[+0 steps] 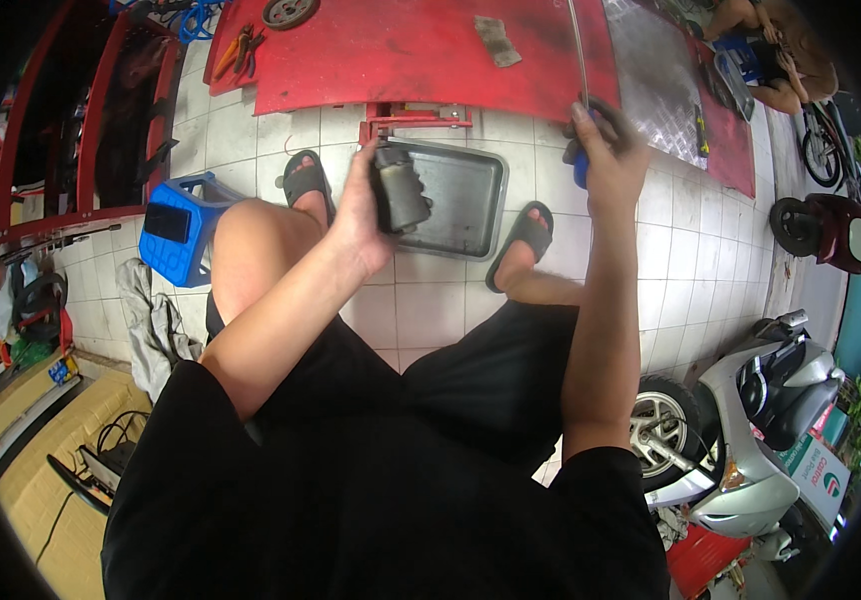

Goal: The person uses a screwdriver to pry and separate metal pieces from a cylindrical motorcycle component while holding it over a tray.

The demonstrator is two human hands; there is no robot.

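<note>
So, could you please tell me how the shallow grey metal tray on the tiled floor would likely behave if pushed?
The shallow grey metal tray lies flat on smooth tiles, so it would probably slide rather than tip. It looks like rigid sheet metal, so it should likely keep its shape. Its raised rim should give fingers some purchase, though any oil could make it slippery.

The person wears a loose black short-sleeved shirt; the sleeves end at about the elbow, well back from either grip, so both forearms are bare. The left hand and right hand are ungloved, with no watch or rings to be seen. Black shorts cover the thighs, and black open-toed sandals are on both feet.
</note>
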